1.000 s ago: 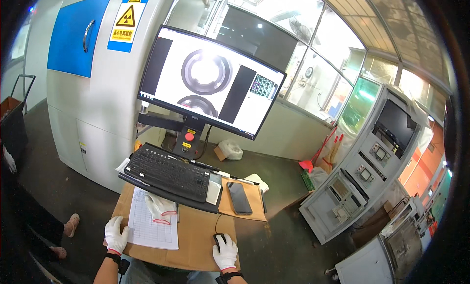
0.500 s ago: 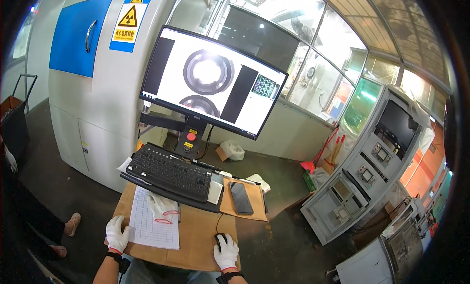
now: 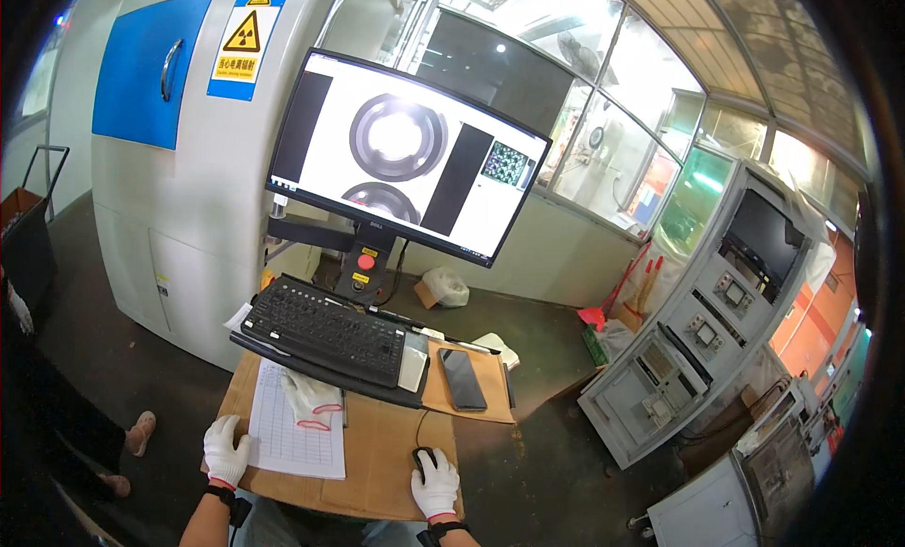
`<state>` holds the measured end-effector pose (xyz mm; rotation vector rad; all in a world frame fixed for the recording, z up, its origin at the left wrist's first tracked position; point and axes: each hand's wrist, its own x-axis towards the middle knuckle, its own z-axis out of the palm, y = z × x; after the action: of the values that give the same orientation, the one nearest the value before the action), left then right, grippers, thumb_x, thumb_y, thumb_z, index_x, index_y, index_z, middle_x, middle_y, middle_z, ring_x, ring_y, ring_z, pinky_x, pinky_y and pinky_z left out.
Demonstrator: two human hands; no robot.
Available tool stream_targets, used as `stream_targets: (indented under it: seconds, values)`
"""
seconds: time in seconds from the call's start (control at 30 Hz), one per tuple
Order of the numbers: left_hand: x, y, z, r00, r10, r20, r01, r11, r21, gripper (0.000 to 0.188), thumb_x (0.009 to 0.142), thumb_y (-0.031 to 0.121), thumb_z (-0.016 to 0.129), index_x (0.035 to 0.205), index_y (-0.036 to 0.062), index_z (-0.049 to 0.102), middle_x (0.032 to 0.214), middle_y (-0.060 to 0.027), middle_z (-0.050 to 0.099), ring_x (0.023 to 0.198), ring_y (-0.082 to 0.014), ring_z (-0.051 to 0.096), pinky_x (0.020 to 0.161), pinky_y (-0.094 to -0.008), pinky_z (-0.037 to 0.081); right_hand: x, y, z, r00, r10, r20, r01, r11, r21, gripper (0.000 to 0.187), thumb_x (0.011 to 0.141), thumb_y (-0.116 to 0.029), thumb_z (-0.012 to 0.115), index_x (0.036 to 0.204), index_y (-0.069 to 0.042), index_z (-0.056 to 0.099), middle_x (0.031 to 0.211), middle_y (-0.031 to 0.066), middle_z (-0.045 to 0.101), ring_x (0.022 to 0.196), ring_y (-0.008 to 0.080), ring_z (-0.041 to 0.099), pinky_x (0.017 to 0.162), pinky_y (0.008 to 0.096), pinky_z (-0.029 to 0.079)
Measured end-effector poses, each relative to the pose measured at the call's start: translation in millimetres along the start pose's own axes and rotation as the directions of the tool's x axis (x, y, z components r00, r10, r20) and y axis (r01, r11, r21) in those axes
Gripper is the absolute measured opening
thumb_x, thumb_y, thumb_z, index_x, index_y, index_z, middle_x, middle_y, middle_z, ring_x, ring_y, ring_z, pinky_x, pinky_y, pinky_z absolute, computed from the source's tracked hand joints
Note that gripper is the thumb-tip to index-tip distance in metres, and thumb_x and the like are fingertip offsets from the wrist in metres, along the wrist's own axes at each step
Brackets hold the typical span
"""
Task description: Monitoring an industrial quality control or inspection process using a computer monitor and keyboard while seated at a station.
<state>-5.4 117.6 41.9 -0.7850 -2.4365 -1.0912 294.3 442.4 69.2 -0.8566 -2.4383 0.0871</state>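
Observation:
In a white knit glove, my left hand (image 3: 226,451) lies at the left edge of the wooden desktop (image 3: 377,457), fingers resting down and thumb apart, holding nothing. Just right of it is a printed form sheet (image 3: 292,443) with a grid. A pair of white gloves (image 3: 311,400) with red cuffs lies on the sheet's upper part. My right hand (image 3: 435,483), gloved too, rests over a black computer mouse (image 3: 424,460). Above them a black keyboard (image 3: 325,335) sits on a tilted tray. The monitor (image 3: 405,156) beyond it shows round grey ring shapes.
A smartphone (image 3: 462,379) lies on a tan board right of the keyboard. A red stop button (image 3: 366,262) sits below the monitor. A large grey machine (image 3: 193,255) with a blue door stands left, an instrument cabinet (image 3: 693,330) right. Another person's foot (image 3: 139,434) shows at left.
The view has shifted very slightly. Both hands stay in place, and the picture on the monitor looks the same.

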Motion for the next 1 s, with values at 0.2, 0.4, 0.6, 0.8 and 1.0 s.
stream_targets:
  seconds: [0.2,0.4,0.6,0.8,1.0]
  values:
    - [-1.7,-3.2,2.4,1.000,0.007,-0.018,-0.007,1.000,0.012,0.047,0.079,0.015,0.078,0.123,0.0014,0.067,0.127,-0.0207,0.068,0.120,-0.0418,0.061,0.106,-0.0511,0.047,-0.4,-0.3,0.2,1.000,0.007,0.017,-0.007,1.000,0.017,0.051,0.086,-0.029,0.072,0.136,-0.024,0.066,0.140,0.0168,0.060,0.111,0.0425,0.063,0.095,0.0543,0.052]
    - [0.7,-2.8,3.1,1.000,0.006,0.006,-0.006,1.000,-0.015,0.048,0.080,0.014,0.078,0.124,0.0009,0.067,0.129,-0.0213,0.067,0.121,-0.0422,0.061,0.106,-0.0512,0.047,-1.3,-0.6,-1.4,0.999,0.028,0.025,-0.028,1.000,0.012,0.049,0.087,-0.028,0.072,0.136,-0.024,0.066,0.140,0.0168,0.060,0.112,0.0427,0.063,0.096,0.0551,0.051]
    - [-2.6,-5.0,3.3,1.000,-0.006,-0.009,0.006,1.000,-0.006,0.049,0.080,0.013,0.078,0.126,0.0000,0.066,0.131,-0.0215,0.067,0.122,-0.0427,0.061,0.107,-0.0513,0.047,3.6,-5.8,-6.7,0.999,0.027,0.026,-0.028,0.999,0.027,0.050,0.087,-0.027,0.072,0.136,-0.021,0.066,0.140,0.0160,0.060,0.110,0.0426,0.064,0.094,0.0544,0.053]
    - [-2.8,-4.1,3.7,1.000,-0.017,0.000,0.017,1.000,-0.007,0.050,0.080,0.012,0.078,0.127,0.0001,0.065,0.131,-0.0216,0.066,0.123,-0.0426,0.060,0.108,-0.0508,0.046,1.0,-2.1,-5.1,1.000,0.028,-0.004,-0.028,0.999,0.033,0.055,0.085,-0.029,0.074,0.138,-0.018,0.063,0.141,0.0167,0.060,0.108,0.0421,0.065,0.093,0.0535,0.054]
    - [-2.4,-5.3,3.4,0.999,-0.025,0.023,0.026,1.000,-0.015,0.050,0.080,0.010,0.078,0.127,0.0001,0.065,0.133,-0.0215,0.066,0.124,-0.0421,0.060,0.109,-0.0507,0.046,0.1,-4.9,-6.7,0.997,0.064,0.033,-0.065,0.998,0.027,0.058,0.086,-0.030,0.072,0.141,-0.017,0.061,0.143,0.0162,0.059,0.113,0.0420,0.064,0.097,0.0539,0.051]
